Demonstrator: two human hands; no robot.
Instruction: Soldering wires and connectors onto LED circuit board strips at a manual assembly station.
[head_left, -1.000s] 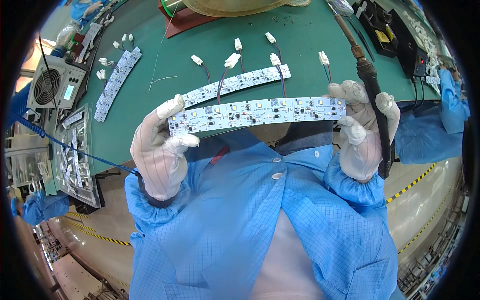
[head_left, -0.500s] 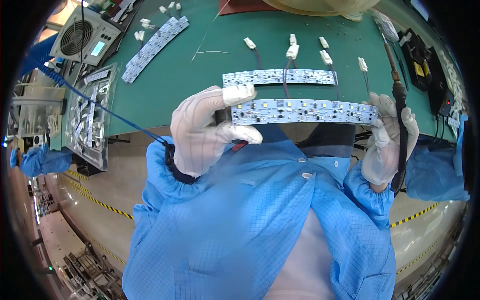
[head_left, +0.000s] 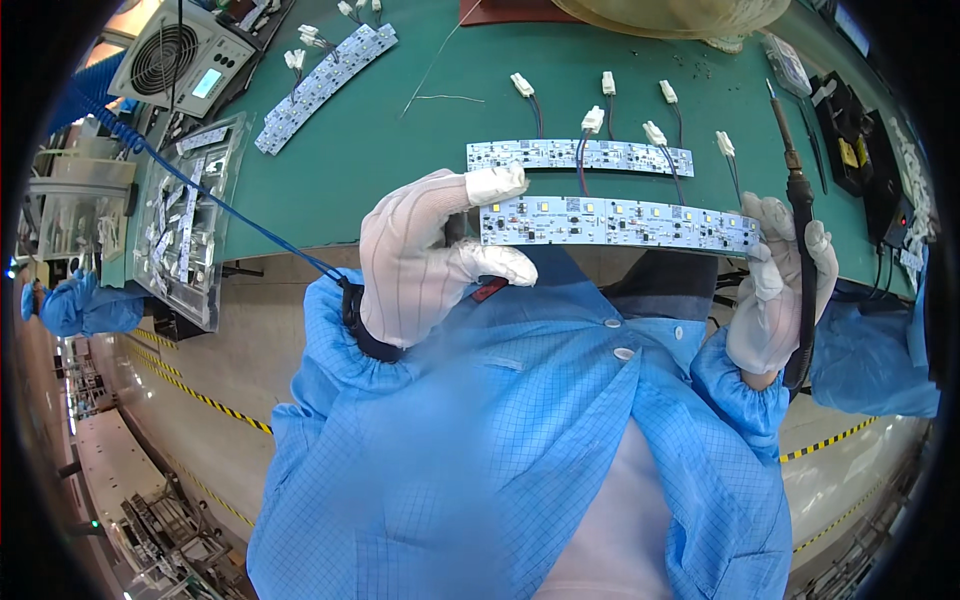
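Note:
A curved white LED circuit board [head_left: 620,222] is held up level at the table's front edge, its chips facing me. Its left end sits between the gloved forefinger and thumb of my left hand [head_left: 420,245]. My right hand [head_left: 775,280], also gloved, pinches the right end. A soldering iron [head_left: 800,210] also rests in that hand, tip pointing away toward the back right. White connectors [head_left: 593,121] on thin wires rise behind the held board. Just beyond it, a second LED strip board [head_left: 580,155] with wired connectors lies on the green mat.
More LED boards [head_left: 325,88] lie at the back left. A power unit with a fan [head_left: 185,60] and a clear tray of parts [head_left: 180,225] stand left; a blue cord [head_left: 240,235] runs to my left wrist. Black holders [head_left: 850,130] stand right. A translucent basin [head_left: 670,15] is at the back.
The view has shifted slightly, so most things sit a little to the right. Both hands keep their hold on the board, which tilts slightly more down at its right end.

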